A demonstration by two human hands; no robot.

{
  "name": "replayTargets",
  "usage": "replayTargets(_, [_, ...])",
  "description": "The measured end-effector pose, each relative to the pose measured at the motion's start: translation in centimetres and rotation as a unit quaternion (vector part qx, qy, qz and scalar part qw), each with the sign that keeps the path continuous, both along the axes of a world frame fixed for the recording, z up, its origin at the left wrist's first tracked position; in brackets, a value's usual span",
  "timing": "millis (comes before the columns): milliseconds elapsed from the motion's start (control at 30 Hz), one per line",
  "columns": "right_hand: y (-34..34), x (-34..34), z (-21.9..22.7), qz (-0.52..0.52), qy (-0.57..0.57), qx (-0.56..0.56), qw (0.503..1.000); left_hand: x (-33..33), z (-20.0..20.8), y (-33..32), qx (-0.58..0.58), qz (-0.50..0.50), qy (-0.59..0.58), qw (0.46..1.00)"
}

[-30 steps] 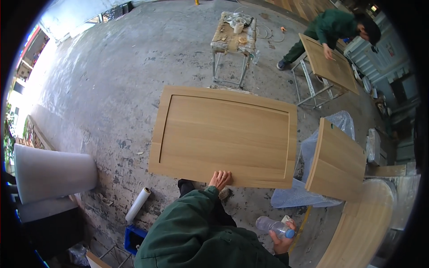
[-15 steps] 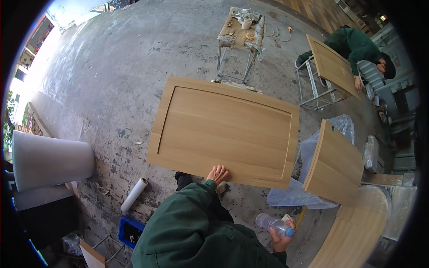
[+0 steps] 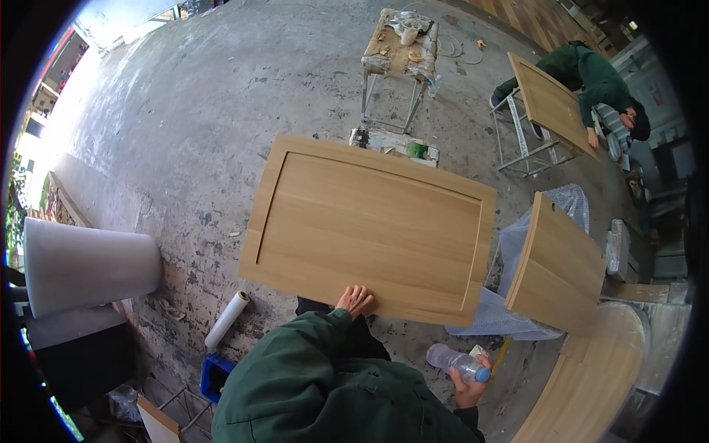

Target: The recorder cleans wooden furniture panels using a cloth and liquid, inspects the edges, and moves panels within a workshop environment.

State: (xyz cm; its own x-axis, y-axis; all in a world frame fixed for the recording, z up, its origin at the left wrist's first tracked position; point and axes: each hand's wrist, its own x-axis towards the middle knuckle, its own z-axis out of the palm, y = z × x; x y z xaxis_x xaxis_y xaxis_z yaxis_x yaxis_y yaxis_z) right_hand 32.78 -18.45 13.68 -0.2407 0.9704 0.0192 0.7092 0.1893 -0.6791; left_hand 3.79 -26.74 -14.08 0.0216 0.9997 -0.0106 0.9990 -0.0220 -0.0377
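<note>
Two things are at my hands in the head view: a pale wooden panel (image 3: 369,229) and a clear plastic bottle (image 3: 449,360). The panel lies face up at the middle of the dial, a sunken field inside its border. My left hand (image 3: 356,300) is on its six o'clock edge, fingers together and bent, lying over the border; my thumb is hidden, so I cannot tell whether I have the edge pinched. My right hand (image 3: 467,391), at five o'clock, is curled closed around the capped end of the bottle, which lies sideways with its blue cap (image 3: 482,375) toward four. A small white thing shows behind it, too covered to name.

Around the panel, a littered stool (image 3: 377,55) stands at twelve. At two, a co-worker (image 3: 602,77) bends over another panel (image 3: 550,96) on a metal stand. At four, more wooden boards (image 3: 557,266) lean beside bubble wrap (image 3: 509,314). At seven lies a narrow roll of wrap (image 3: 227,319), near a blue crate (image 3: 216,373); toward eight, well apart from the panel, is a big white roll (image 3: 96,266).
</note>
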Motion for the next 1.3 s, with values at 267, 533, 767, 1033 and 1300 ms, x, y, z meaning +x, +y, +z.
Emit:
replayTargets(267, [1.4,1.3,3.0,0.002,0.008,0.025,1.0,0.1,11.7,-4.3,-0.055,-0.026,-0.128,0.99])
replayTargets(533, [2.3,6.2,13.5,-0.046,0.124,0.073,0.989,-6.7,27.7,0.7,-0.159,-0.088,-0.169,0.969])
replayTargets(767, [2.0,10.2,15.9,-0.115,0.097,0.183,0.972,-15.6,38.5,14.0,-0.119,-0.196,-0.227,0.947])
replayTargets(1033, [0.6,7.5,11.9,-0.235,0.162,0.14,0.948,-22.4,44.1,28.2,-0.084,-0.085,-0.244,0.962])
replayTargets(1300, [0.8,-1.5,10.6,-0.331,0.213,0.1,0.914,-23.5,44.4,32.9,0.027,-0.016,-0.092,0.995])
